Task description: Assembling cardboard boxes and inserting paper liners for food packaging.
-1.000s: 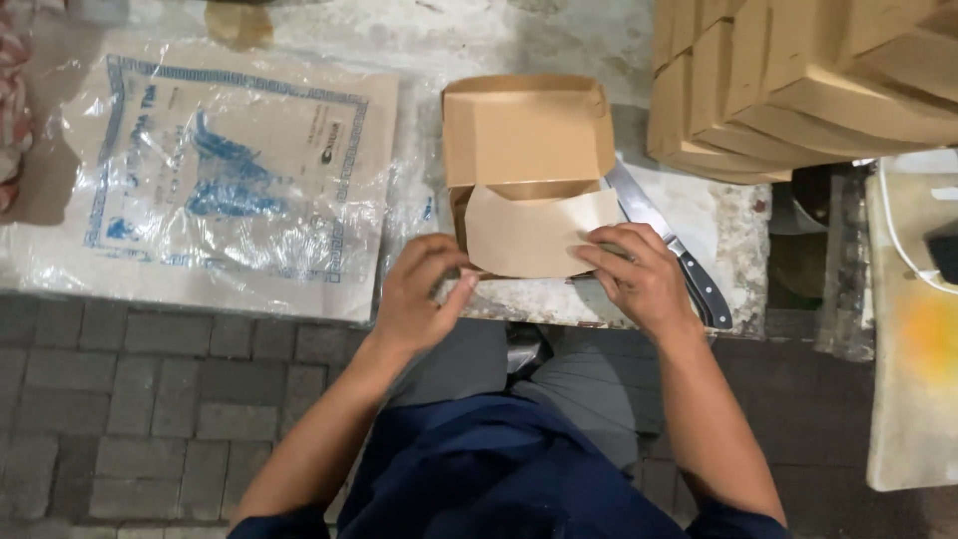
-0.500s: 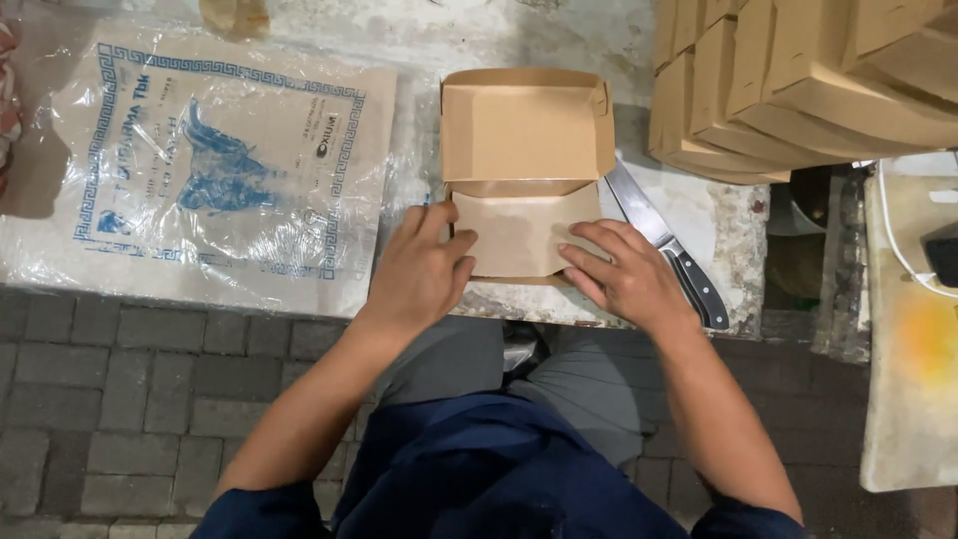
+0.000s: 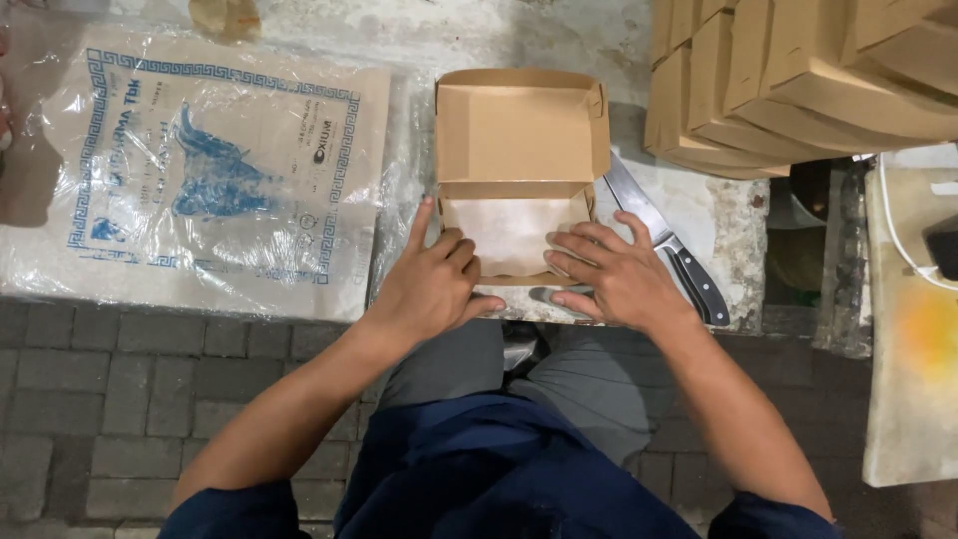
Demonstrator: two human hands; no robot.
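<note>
An open brown cardboard box (image 3: 519, 130) lies on the stone counter, its lid standing up at the far side. A pale paper liner (image 3: 509, 225) sits inside the lower tray. My left hand (image 3: 434, 284) rests on the tray's left front corner, index finger stretched along its left wall. My right hand (image 3: 609, 274) lies on the tray's right front corner, fingers spread over the liner's edge. Both hands press on the box rather than lift it.
A black-handled knife (image 3: 669, 250) lies just right of the box, blade toward the far side. Stacked folded cardboard boxes (image 3: 798, 80) fill the upper right. A plastic-wrapped pack of printed paper (image 3: 210, 170) lies to the left. The counter edge (image 3: 758, 319) runs below my hands.
The paper liner, earlier raised and curved between my hands, now lies flat inside the tray. Both hands have moved down onto the tray's front corners.
</note>
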